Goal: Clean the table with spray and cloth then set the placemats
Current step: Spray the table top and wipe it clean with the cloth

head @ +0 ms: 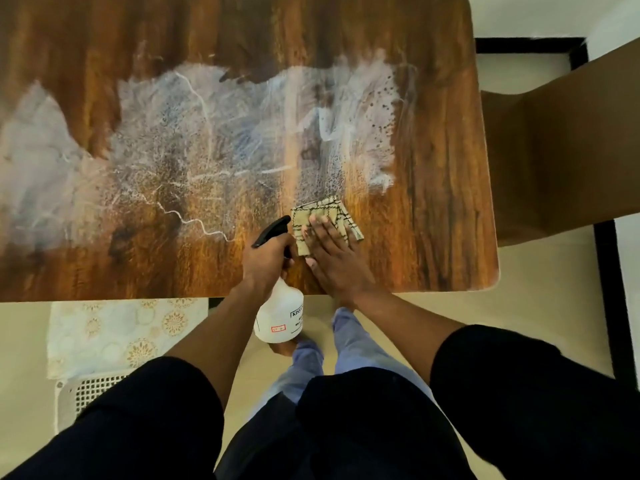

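Observation:
A brown wooden table (433, 220) fills the upper view, with wide white streaks and dark droplets of spray across its middle. My left hand (265, 263) grips the neck of a white spray bottle (278, 318) with a black trigger head; the bottle hangs over the table's near edge. My right hand (334, 259) lies flat with straight fingers pressing a folded beige checked cloth (320, 211) onto the table near the front edge. Patterned white placemats (114, 336) lie below the table's near edge at the lower left.
A brown chair (554, 161) stands against the table's right side. A white perforated stool or basket (90, 393) sits under the placemats at the lower left. My legs and feet show below the table edge on the pale floor.

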